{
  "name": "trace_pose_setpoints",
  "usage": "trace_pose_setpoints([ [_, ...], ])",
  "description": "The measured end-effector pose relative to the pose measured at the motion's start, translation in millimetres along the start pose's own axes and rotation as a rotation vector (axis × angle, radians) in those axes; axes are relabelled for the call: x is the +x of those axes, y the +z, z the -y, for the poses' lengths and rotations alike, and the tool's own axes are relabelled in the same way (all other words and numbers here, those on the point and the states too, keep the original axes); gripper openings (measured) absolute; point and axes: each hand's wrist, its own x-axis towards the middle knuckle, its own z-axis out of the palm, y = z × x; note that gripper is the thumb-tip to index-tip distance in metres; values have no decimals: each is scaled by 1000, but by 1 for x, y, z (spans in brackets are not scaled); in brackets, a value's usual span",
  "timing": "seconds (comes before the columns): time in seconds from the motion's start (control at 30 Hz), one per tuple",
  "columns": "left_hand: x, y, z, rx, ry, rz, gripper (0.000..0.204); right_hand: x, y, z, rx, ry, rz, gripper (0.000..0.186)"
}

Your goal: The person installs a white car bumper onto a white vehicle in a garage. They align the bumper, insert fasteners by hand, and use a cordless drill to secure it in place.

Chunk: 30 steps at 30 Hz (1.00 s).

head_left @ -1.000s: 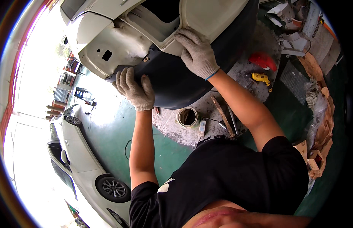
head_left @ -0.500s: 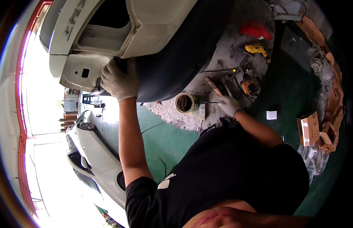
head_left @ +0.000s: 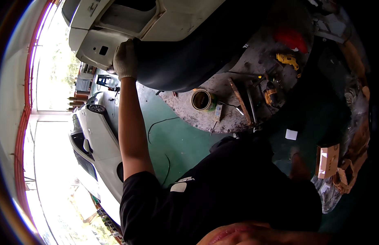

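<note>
Round grey table, stained and spotty. On it: open round can, small pale box just beside can. Wood stick, metal bar near it. Yellow drill, black-and-yellow tool, red piece toward right. Green floor below. On floor: small white square, thin black cord, white car at left.

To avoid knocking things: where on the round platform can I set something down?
Bare: a strip of platform between the open tin and near-left rim; a patch between the dark panel and yellow drill. Crowded: around the wooden stick and yellow-black tool.
</note>
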Motion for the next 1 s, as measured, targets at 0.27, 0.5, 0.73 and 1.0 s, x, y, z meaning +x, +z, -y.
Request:
trace_pose_setpoints([
  [0.27, -20, 9, -20, 330, 51, -159, 47, -76, 82, 77, 594, -139, 294, 23],
  [0.5, -25, 19, -22, 453, 36, -236, 58, -101, 53, -7, -111, -427, -131, 27],
  [0.73, -26, 18, -10, 483, -5, -192, 70, -114, 7, -168, 461, 48, -159, 21],
  [1.0, -7, 28, -36, 474, -31, -132, 69, -144, 108, -258, -584, -223, 125, 26],
])
